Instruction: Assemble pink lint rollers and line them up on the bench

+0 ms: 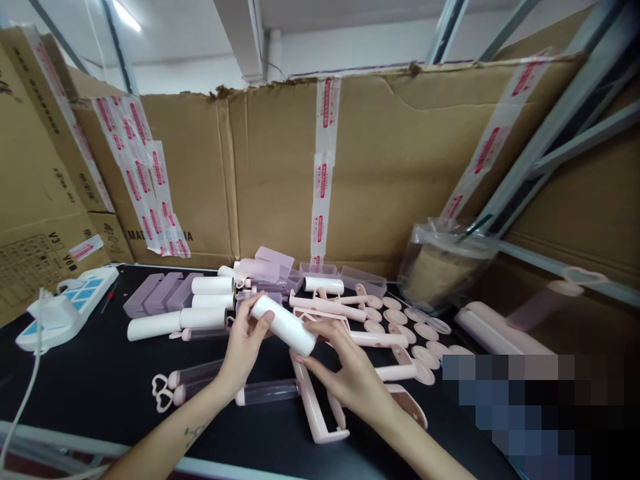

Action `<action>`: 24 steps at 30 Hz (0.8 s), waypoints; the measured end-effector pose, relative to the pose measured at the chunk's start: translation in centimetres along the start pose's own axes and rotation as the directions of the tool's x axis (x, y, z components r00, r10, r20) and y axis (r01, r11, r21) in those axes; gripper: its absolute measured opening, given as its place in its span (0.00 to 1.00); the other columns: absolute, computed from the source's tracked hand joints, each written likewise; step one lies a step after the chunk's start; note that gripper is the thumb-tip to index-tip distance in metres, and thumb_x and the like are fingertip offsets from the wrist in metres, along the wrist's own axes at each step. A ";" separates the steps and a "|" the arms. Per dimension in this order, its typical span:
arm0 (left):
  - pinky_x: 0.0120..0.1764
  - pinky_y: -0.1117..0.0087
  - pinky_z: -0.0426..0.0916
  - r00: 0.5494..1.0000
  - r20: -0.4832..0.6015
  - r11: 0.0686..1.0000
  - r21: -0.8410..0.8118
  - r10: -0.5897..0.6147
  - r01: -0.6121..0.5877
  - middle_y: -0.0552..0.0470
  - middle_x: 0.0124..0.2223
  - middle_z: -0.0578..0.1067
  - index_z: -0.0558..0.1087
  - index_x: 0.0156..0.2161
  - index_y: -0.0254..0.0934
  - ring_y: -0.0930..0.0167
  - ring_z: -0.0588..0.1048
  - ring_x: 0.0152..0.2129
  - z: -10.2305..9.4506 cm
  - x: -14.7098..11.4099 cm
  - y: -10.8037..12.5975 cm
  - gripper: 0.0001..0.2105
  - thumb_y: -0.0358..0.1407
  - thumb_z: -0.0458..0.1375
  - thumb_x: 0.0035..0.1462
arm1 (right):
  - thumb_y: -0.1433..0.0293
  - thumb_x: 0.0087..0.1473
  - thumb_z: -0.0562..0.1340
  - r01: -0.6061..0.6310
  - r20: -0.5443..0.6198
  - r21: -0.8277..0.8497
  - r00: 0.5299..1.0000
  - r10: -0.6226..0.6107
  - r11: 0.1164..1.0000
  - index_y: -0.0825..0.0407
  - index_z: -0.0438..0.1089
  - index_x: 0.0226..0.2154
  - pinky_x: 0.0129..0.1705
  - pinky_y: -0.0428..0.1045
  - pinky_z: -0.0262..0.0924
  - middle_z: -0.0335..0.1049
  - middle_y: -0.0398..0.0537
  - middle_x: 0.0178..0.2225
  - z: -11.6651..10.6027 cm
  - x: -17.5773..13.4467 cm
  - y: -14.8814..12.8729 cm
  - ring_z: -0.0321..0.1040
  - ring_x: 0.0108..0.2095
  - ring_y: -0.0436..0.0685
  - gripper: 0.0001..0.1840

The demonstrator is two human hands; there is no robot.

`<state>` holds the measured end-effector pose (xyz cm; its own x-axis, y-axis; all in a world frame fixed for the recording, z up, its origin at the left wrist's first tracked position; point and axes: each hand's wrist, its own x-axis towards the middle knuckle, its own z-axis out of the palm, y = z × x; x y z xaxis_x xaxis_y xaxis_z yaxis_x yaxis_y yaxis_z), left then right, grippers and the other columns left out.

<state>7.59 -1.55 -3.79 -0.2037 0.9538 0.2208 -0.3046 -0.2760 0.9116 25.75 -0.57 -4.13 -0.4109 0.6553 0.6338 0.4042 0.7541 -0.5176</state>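
A white roll (pixel 286 327), tilted down to the right, is held above the table between both hands. My left hand (pixel 249 337) grips its upper left end, thumb on the near side. At the lower right end, my right hand (pixel 339 357) pinches it with thumb and fingers. Below the hands lie a pink L-shaped handle piece (pixel 315 403) and a clear lilac tube (pixel 270 392). More white rolls (pixel 154 326) rest to the left, near tubes with heart-shaped loops (pixel 164 399). Pink frames (pixel 327 307) and round pink discs (pixel 425 357) spread to the right.
Purple boxes (pixel 165 295) stand at the back left, beside a white power strip (pixel 70 310) with a cord. A plastic-wrapped tub (pixel 440 267) stands at the back right. Cardboard walls (pixel 270 173) enclose the black table (pixel 100 380). Metal posts rise at the right.
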 end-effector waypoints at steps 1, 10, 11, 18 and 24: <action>0.42 0.71 0.68 1.000 0.015 1.000 0.002 0.007 -0.007 0.47 0.55 0.66 0.70 0.48 0.41 0.64 0.67 0.49 0.0 0.0 0.1 0.18 0.37 0.60 0.50 | 0.69 0.49 0.63 -0.013 -0.008 0.014 1.000 0.013 1.000 0.46 0.62 0.45 0.46 0.57 0.62 0.68 0.51 0.42 -0.1 0.0 0.0 0.66 0.45 0.62 0.19; 0.43 0.65 0.65 0.971 0.230 0.993 -0.079 -0.062 0.082 0.47 0.47 0.70 0.64 0.54 0.40 0.65 0.70 0.40 -1.3 0.7 1.5 0.24 0.41 0.57 0.52 | 0.64 0.43 0.67 -0.325 0.001 0.578 0.918 0.397 0.748 0.48 0.64 0.35 0.42 0.54 0.67 0.71 0.49 0.40 -1.3 0.6 0.7 0.69 0.42 0.59 0.16; 0.44 0.64 0.64 0.960 0.275 0.998 -0.014 -0.055 0.061 0.47 0.44 0.71 0.65 0.53 0.39 0.66 0.70 0.38 -1.5 0.7 1.5 0.25 0.42 0.59 0.49 | 0.63 0.43 0.67 -0.344 -0.008 0.611 0.898 0.440 0.713 0.48 0.65 0.35 0.42 0.54 0.67 0.70 0.49 0.41 -1.5 0.7 0.7 0.69 0.42 0.60 0.16; 0.53 0.53 0.52 0.739 0.661 0.667 0.612 -0.134 -0.426 0.43 0.54 0.63 0.62 0.57 0.42 0.51 0.60 0.50 -2.2 -1.2 0.8 0.46 0.43 0.70 0.27 | 0.62 0.44 0.65 -0.308 -0.141 0.695 0.828 0.543 0.650 0.47 0.66 0.36 0.41 0.52 0.65 0.68 0.47 0.39 -2.7 1.1 1.2 0.66 0.42 0.59 0.14; 0.30 0.71 0.62 0.673 0.662 0.607 0.695 -0.331 -0.385 0.55 0.32 0.69 0.54 0.60 0.46 0.69 0.67 0.25 -1.8 -1.6 0.0 0.40 0.31 0.62 0.39 | 0.63 0.46 0.62 -0.276 -0.189 0.703 0.817 0.546 0.656 0.46 0.66 0.35 0.37 0.52 0.65 0.67 0.45 0.37 -3.5 1.2 1.4 0.67 0.38 0.58 0.12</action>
<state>6.26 -3.26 -4.79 0.5797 0.8112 0.0764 0.5400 -0.4527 0.7095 28.66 1.10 -2.04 0.0392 0.9383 0.3436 -0.1958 0.3444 -0.9182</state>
